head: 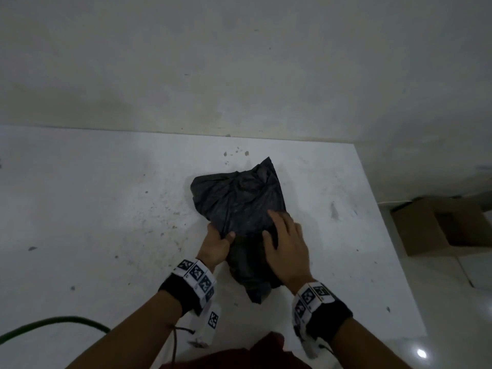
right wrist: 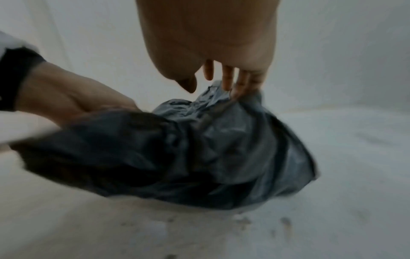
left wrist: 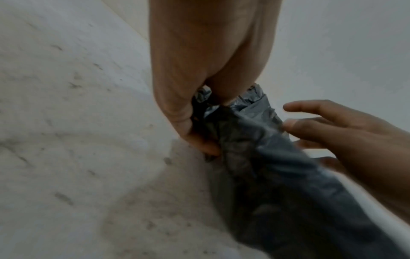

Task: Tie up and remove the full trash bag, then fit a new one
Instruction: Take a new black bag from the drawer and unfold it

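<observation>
A crumpled black trash bag [head: 239, 203] lies on the white table [head: 106, 209], a little right of centre. My left hand [head: 217, 242] grips the bag's left edge, its thumb on top and its fingers curled under the plastic; the left wrist view shows that pinch on the black trash bag [left wrist: 244, 140] close up. My right hand [head: 282, 235] rests on top of the bag with its fingers straight and spread. In the right wrist view its fingertips [right wrist: 226, 82] touch the gathered plastic of the black trash bag [right wrist: 210, 149]. No bin shows in any view.
The table's right edge [head: 394, 262] drops to a tiled floor where open cardboard boxes [head: 439, 225] stand. A green cable [head: 53, 324] curves over the table's near left part. The wall [head: 239, 62] runs behind the table. Dark specks dot the tabletop.
</observation>
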Demonstrator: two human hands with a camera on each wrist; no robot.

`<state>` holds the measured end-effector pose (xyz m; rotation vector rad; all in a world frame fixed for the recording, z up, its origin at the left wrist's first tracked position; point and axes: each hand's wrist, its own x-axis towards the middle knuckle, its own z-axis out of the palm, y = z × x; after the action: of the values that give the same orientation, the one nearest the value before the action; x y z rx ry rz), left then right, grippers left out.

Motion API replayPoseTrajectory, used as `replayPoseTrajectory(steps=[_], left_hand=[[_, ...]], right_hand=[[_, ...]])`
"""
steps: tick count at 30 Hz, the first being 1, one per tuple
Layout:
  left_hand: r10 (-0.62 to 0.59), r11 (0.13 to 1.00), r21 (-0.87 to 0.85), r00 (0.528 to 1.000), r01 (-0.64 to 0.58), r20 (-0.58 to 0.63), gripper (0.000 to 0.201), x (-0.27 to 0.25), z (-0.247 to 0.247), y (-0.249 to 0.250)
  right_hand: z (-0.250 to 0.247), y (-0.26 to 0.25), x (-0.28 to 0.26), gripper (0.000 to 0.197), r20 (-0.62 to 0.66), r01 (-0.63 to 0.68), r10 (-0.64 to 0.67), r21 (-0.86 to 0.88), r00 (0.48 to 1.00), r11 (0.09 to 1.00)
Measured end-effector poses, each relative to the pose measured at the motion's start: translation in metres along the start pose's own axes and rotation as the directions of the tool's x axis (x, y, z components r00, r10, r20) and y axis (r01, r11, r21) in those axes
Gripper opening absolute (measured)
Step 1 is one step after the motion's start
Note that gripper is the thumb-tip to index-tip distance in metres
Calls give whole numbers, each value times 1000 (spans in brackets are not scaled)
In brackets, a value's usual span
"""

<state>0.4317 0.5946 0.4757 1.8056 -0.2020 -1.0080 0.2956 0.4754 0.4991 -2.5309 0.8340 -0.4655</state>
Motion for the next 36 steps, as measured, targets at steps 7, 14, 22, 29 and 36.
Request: replayPoseTrajectory(steps=[7,14,22,29,36], left_hand=[[88,899,437,983,-8,-163,84,-3,-39,-10],[426,542,781,903,-309,62,77,-19,-9,2],[38,160,946,960,-281,279,128,-8,-10,-24],[89,537,807,968,-246,235,114,-31,24,14],[343,728,557,916,-400,209,79,-19,-6,7]], right_hand=[[-6,46,-5,74,518,-267,367,-260,773,928],[-1,35,-3,42,311,-652,591,146,744,744],[7,41,0,42,527,-646,533,40,662,762],[18,14,10,56,637,-813,506,425,581,399],[15,24,21,45,559,-767,531,385,637,514]])
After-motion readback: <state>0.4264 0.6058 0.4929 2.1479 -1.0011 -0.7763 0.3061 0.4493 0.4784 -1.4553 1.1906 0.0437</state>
